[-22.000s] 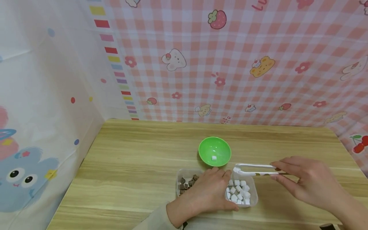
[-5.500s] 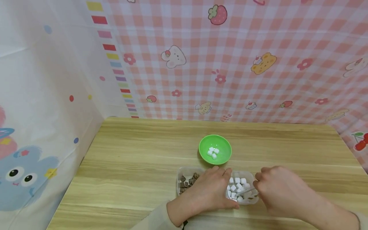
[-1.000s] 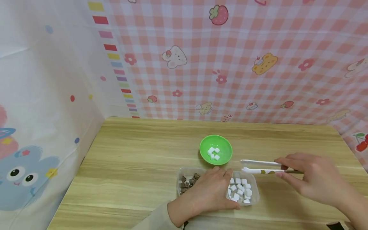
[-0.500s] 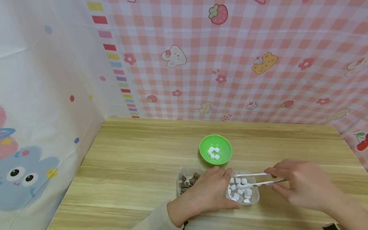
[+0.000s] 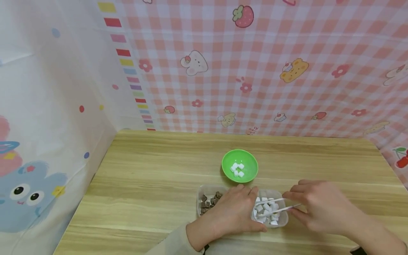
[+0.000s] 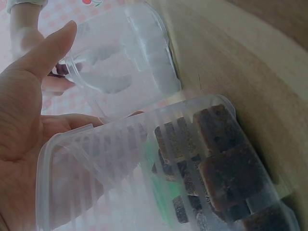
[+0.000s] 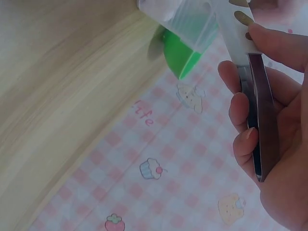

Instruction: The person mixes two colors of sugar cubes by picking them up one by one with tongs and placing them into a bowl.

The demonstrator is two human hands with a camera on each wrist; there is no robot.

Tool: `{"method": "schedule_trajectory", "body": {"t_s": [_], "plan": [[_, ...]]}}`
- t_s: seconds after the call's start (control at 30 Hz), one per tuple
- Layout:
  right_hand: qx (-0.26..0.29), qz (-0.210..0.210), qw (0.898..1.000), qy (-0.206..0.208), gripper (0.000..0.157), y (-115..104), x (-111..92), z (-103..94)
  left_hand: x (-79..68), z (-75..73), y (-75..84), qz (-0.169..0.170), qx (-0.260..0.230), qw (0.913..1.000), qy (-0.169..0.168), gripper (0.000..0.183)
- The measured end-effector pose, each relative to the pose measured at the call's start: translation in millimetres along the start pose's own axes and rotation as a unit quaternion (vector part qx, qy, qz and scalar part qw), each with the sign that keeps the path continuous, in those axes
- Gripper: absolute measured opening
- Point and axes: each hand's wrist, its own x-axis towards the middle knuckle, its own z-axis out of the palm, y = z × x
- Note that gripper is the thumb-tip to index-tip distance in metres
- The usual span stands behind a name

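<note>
My left hand (image 5: 227, 214) lies across two clear plastic containers set side by side, thumb at the near edge and fingers at the far side, gripping them. Brown cubes (image 5: 207, 204) fill part of the left container (image 5: 199, 194), dark and blocky in the left wrist view. White cubes (image 5: 259, 208) sit in the right container (image 5: 284, 220). My right hand (image 5: 322, 207) pinches a pair of tongs (image 5: 276, 211), whose white arms reach down among the white cubes, spread a little apart. Dark metal handle ends of the tongs (image 7: 263, 120) run along the palm in the right wrist view.
Just beyond the containers stands a green bowl (image 5: 250, 173) with several white cubes (image 5: 236, 173) at its bottom. The wooden table (image 5: 153, 170) meets a pink checked cloth (image 5: 204, 88) at the back and a white printed cloth (image 5: 47, 88) at the left.
Over the longer span, white cubes in the bowl went from one to several. Within the last second, the tongs came down and left into the right container. My left hand stayed put.
</note>
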Motion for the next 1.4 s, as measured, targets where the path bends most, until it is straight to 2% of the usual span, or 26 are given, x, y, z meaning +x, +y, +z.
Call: {"method": "schedule_trajectory", "body": {"t_s": [0.2, 0.47, 0.7, 0.93, 1.17, 1.4], "plan": [[0.006, -0.023, 1.0, -0.013, 0.035, -1, 3, 5.1, 0.1, 0.5, -0.3, -0.004, -0.006, 1.0, -0.004, 0.101], [0.007, -0.027, 0.999, -0.037, 0.03, -2, 7, 8.4, 0.1, 1.6, 0.6, 0.001, 0.001, 1.0, 0.0, 0.099], [0.017, -0.019, 0.998, -0.058, 0.029, -1, 9, 7.8, 0.6, 1.7, 0.7, 0.002, 0.011, 0.9999, 0.003, 0.098], [-0.012, -0.016, 0.998, -0.064, 0.026, -6, 12, 6.3, 0.7, 2.5, 1.0, 0.006, 0.015, 0.9998, 0.007, 0.098], [-0.03, 0.002, 0.996, -0.088, 0.025, -11, 16, 3.9, 0.0, 1.2, 0.3, 0.004, 0.004, 1.0, 0.003, 0.098], [-0.032, 0.004, 0.996, -0.082, 0.029, -11, 15, 5.5, 0.5, 1.0, 0.4, 0.007, 0.011, 0.9999, 0.004, 0.098]]}}
